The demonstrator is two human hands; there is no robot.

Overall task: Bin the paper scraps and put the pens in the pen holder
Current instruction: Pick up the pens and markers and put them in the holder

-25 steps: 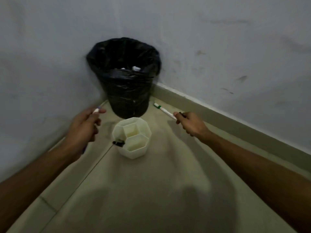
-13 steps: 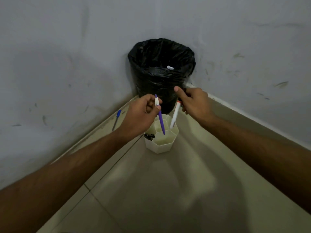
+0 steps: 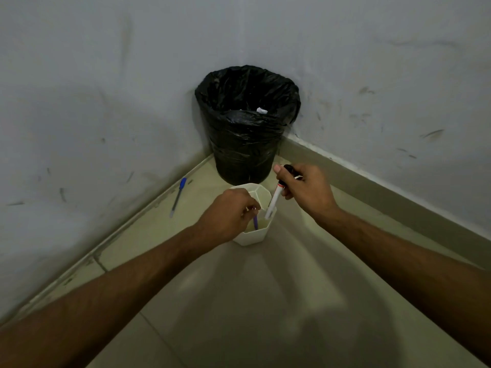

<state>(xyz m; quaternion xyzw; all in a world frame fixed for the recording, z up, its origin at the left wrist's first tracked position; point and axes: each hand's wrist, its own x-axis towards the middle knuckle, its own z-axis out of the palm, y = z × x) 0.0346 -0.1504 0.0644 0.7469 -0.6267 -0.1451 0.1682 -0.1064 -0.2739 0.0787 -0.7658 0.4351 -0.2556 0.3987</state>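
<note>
A white faceted pen holder stands on the floor in front of a bin lined with a black bag. My left hand pinches a purple pen whose lower end is down inside the holder. My right hand grips a white marker with a dark cap, tilted, its tip at the holder's right rim. A blue pen lies on the floor by the left wall. White paper scraps show inside the bin.
Two grey walls meet in the corner behind the bin, with a skirting strip along the right wall. Pale tiled floor spreads in front of the holder toward me.
Both hands have dropped toward the holder. The purple pen has gone down into it, and the white marker's tip has come down to the rim.
</note>
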